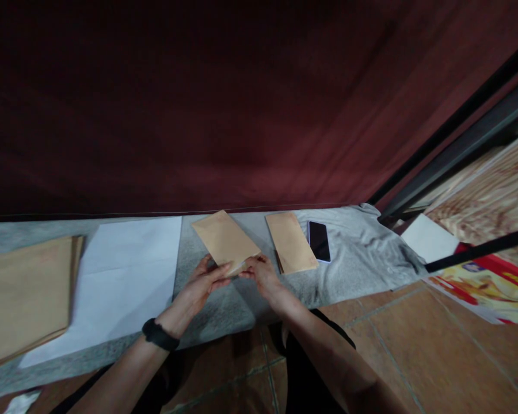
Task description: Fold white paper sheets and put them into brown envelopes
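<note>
Between my two hands a brown paper envelope [227, 238] is held at a slant above the grey cloth, its near end toward me. A whitish strip shows along that near end. My left hand [207, 279] grips the near left corner, thumb on top. My right hand [261, 273] has its fingers closed on the near right corner. Just right of it, a small stack of brown envelopes [291, 241] lies on the cloth. A dark-screened phone [319, 241] rests beside that stack.
Large brown envelopes [30, 293] lie at the left, partly over white paper sheets [129, 270]. Grey cloth [358, 259] covers the narrow surface, with a dark red curtain [224, 115] behind. Black metal bars [470, 259] and a colourful printed box [487, 284] stand at the right above the tiled floor.
</note>
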`<act>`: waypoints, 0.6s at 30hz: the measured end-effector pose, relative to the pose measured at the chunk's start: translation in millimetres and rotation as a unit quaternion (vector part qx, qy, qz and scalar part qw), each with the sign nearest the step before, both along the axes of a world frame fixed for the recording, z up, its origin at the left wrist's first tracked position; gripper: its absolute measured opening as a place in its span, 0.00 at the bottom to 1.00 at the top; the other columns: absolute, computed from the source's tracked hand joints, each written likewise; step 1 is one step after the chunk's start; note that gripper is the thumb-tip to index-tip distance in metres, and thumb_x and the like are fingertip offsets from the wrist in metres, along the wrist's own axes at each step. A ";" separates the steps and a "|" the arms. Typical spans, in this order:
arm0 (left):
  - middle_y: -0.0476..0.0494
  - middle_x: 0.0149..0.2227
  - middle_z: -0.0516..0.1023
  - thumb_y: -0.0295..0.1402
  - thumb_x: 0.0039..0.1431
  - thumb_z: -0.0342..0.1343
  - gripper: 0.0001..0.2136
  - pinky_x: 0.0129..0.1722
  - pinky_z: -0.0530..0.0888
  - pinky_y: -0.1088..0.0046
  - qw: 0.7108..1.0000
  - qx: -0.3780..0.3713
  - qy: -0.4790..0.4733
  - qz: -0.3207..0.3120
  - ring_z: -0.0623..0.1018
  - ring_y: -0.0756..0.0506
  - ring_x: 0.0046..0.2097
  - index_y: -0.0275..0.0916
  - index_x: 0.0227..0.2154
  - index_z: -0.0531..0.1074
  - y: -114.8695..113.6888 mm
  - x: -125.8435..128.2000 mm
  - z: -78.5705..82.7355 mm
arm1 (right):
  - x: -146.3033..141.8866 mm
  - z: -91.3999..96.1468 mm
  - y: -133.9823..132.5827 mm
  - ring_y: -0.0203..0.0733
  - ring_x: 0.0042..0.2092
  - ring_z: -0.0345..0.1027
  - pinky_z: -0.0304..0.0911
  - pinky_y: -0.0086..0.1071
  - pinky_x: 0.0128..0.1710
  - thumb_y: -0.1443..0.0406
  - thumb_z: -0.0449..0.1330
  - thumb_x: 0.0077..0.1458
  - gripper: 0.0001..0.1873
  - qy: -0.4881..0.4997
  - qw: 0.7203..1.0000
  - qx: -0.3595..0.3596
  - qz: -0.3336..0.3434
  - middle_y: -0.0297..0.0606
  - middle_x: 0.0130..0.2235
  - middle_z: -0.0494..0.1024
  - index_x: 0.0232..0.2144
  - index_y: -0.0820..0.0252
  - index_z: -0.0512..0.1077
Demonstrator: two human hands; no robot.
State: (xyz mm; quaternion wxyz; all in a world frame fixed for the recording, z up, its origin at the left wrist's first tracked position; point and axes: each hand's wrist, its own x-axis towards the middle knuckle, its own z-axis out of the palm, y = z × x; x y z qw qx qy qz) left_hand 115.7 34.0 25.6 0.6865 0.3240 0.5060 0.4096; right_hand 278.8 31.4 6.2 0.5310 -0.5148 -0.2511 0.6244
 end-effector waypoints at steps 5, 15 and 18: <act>0.48 0.35 0.82 0.25 0.44 0.70 0.37 0.34 0.78 0.73 1.000 0.012 -0.020 0.021 0.81 0.48 0.31 0.40 0.59 0.64 -4.0 5.8 -2.3 | -3.1 -1.0 1.0 0.40 0.31 0.76 0.75 0.34 0.34 0.63 0.64 0.49 0.04 -0.011 0.999 -0.011 0.030 0.34 0.30 0.79 0.29 0.56 0.73; 0.51 0.29 0.80 0.25 0.44 0.70 0.35 0.23 0.70 0.80 0.999 0.002 0.029 0.019 0.76 0.53 0.23 0.38 0.57 0.67 2.1 -5.7 -5.2 | 4.0 -6.8 1.2 0.37 0.25 0.70 0.70 0.30 0.25 0.64 0.65 0.45 0.06 -0.046 0.999 -0.013 0.001 0.30 0.26 0.75 0.29 0.56 0.72; 0.52 0.29 0.80 0.27 0.44 0.70 0.36 0.24 0.70 0.80 0.999 0.001 0.050 0.006 0.75 0.52 0.23 0.39 0.58 0.65 2.7 -10.4 -8.3 | 8.3 -11.9 0.0 0.36 0.27 0.69 0.68 0.28 0.24 0.62 0.65 0.44 0.09 -0.070 0.997 0.012 0.005 0.31 0.28 0.75 0.31 0.55 0.73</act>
